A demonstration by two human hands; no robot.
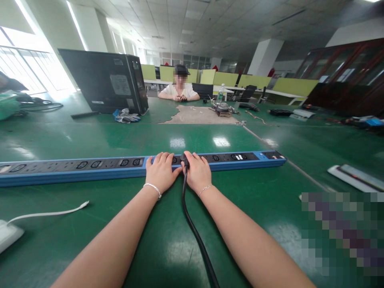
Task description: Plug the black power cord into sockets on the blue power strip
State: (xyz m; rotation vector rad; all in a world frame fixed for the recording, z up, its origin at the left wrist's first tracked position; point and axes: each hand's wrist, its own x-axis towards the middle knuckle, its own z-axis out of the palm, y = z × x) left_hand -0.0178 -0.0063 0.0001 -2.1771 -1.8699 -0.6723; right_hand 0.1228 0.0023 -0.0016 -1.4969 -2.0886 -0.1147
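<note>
Nearest, a black power cable [192, 224] runs up to its plug [185, 161] on the blue power strip [90, 175], which lies across the green bench [162, 252]. The right hand [198, 171] is clamped on the plug; close beside it, the left hand [160, 172] lies spread over the strip. Beyond the strip's left part, gloves [126, 116] lie by a black computer tower [99, 76], its label [120, 85] too small to read. Beyond the strip's middle sits a person [180, 91].

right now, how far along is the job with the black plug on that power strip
Looks done: the blue power strip lies on the tabletop. In hand: the right hand holds the black plug against it, the left hand beside. Possibly left: seating it, as its depth is hidden; other outlets in view show no plugs.
</note>
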